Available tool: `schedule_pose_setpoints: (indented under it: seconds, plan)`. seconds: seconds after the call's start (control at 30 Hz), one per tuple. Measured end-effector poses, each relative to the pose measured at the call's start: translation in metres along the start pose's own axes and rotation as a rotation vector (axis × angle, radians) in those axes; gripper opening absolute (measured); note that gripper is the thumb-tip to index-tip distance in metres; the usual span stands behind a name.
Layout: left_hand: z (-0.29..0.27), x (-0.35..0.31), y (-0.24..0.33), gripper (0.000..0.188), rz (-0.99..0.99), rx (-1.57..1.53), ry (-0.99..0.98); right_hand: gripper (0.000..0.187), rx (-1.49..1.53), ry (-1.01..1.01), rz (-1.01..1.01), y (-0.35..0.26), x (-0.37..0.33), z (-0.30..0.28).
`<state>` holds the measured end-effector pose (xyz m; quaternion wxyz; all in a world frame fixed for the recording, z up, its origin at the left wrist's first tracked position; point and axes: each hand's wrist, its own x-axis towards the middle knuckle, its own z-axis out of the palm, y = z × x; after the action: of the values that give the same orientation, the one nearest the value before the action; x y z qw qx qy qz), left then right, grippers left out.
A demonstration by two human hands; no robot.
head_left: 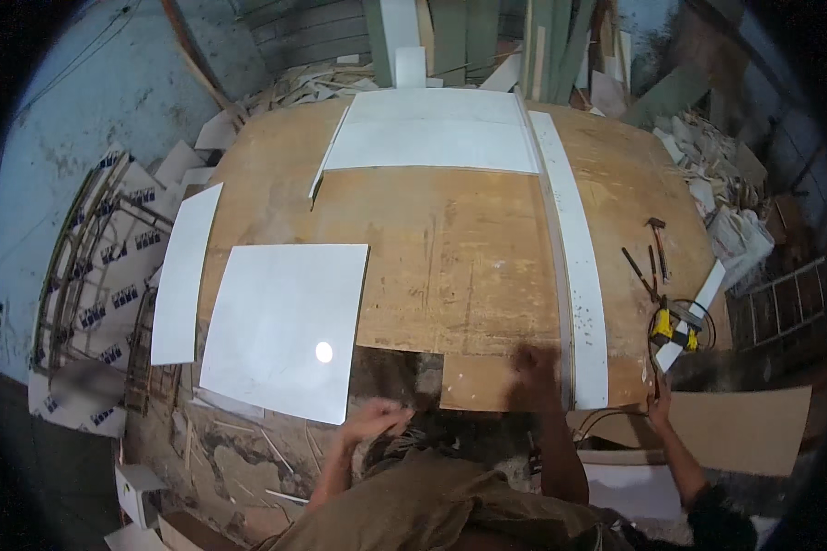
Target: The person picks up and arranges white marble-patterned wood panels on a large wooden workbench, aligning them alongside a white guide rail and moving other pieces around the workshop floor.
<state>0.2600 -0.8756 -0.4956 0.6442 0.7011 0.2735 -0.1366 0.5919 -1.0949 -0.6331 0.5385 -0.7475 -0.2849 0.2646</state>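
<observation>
My left hand (377, 421) is at the table's near edge, by the lower right corner of a white square board (283, 331). Its fingers are curled in, and nothing shows in them. My right hand (534, 375) is dark and smeared by motion over the near part of the wooden table (450, 266); its fingers cannot be made out. Just right of it, a long metal straightedge (553, 239) runs away from me, beside a narrow white strip (574, 275). A larger white panel (434, 133) lies at the far side, with a thin strip (329, 154) along its left edge.
At the right, another person's hand (659, 404) reaches to the table edge, near a yellow and black power tool (674, 329) with a cord. Pincers (641, 273) and a hammer (659, 246) lie beyond. A white board (186, 280) overhangs the left edge. Offcuts (708, 156) are heaped behind.
</observation>
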Motion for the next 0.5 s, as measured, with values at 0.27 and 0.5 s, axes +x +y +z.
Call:
schedule_pose_setpoints:
  seconds: [0.27,0.5]
  plan:
    - [0.001,0.149,0.073,0.02,0.216,-0.166,-0.165,0.034,-0.187,-0.071,0.074,-0.034,0.047,0.008]
    - [-0.071,0.334,0.078,0.02,0.334,-0.301,0.052,0.032,-0.17,0.034,0.197,-0.061,0.118,-0.032]
